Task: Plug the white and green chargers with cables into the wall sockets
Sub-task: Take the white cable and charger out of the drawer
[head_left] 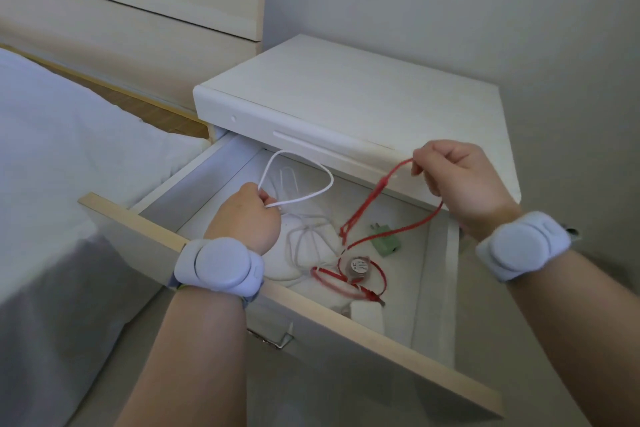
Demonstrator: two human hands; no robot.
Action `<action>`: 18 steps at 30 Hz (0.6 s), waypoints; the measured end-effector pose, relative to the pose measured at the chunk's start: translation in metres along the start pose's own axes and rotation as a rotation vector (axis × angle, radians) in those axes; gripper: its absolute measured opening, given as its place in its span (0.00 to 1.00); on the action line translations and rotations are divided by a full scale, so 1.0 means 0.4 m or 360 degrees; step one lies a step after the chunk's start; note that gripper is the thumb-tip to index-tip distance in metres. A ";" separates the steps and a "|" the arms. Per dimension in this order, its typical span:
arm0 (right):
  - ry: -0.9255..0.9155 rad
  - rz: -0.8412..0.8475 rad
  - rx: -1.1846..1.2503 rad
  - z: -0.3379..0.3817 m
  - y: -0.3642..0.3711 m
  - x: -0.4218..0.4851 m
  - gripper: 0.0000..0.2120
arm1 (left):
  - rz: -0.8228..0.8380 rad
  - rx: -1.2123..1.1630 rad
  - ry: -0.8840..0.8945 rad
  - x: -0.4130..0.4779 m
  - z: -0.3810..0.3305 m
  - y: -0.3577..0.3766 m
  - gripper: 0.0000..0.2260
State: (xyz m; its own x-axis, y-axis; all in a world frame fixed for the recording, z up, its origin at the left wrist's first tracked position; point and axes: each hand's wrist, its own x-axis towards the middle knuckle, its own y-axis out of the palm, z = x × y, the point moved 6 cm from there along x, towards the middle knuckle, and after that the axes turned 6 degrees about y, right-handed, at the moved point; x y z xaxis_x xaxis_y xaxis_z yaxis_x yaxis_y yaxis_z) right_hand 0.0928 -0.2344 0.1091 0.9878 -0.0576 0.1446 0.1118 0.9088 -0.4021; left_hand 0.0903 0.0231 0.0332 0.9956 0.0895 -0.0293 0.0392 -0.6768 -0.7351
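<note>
My left hand [244, 217] pinches a loop of white cable [304, 163] above the open drawer [214, 243]. A red cable [375, 194] is pinched in my right hand [457, 180] and lifted; its lower part trails down into the drawer and coils around a small round tin [356, 267]. On the drawer floor, close to the red cable, lies the green charger [384, 241] with its prongs up-left. A white charger block [367, 317] lies near the drawer's front panel, partly hidden by it. No wall socket is in view.
The drawer belongs to a pale wooden nightstand [346, 90] in the corner of grey walls. A bed with a white sheet [69, 149] and wooden headboard [121, 10] stands to the left. A white round pad [294, 260] and thin white wires lie in the drawer.
</note>
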 end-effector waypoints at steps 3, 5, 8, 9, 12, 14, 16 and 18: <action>0.0109 0.0467 -0.0578 -0.048 0.049 -0.031 0.14 | -0.0069 0.0004 -0.0015 -0.006 -0.007 -0.012 0.06; 0.0218 0.0742 -0.1019 -0.099 0.078 -0.055 0.14 | -0.0122 0.0004 -0.0040 -0.012 -0.010 -0.022 0.05; 0.0322 0.0941 -0.1764 -0.177 0.107 -0.081 0.14 | -0.0217 0.0075 -0.0050 -0.021 -0.014 -0.045 0.05; 0.0338 0.1026 -0.1940 -0.201 0.119 -0.088 0.12 | -0.0249 0.0084 -0.0035 -0.025 -0.016 -0.052 0.05; 0.0387 0.1268 -0.2073 -0.243 0.165 -0.097 0.09 | -0.0328 0.0043 0.0010 -0.030 -0.023 -0.069 0.05; 0.0313 0.1195 -0.1887 -0.228 0.201 -0.076 0.10 | -0.0371 0.0010 0.0015 -0.032 -0.024 -0.077 0.06; 0.0142 0.0994 -0.1706 -0.182 0.237 -0.047 0.10 | -0.0401 -0.0020 0.0033 -0.032 -0.027 -0.082 0.06; 0.0014 0.0927 -0.1614 -0.157 0.285 -0.026 0.13 | -0.0406 -0.0053 0.0044 -0.032 -0.028 -0.085 0.06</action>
State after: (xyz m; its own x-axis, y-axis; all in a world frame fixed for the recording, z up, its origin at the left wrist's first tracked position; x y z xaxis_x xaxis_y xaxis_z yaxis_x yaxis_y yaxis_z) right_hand 0.1022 -0.1563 0.0051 0.9185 0.2527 -0.3042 -0.3269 0.0523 -0.9436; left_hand 0.0774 0.0368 0.0661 0.9549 0.2411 0.1731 0.2920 -0.6587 -0.6934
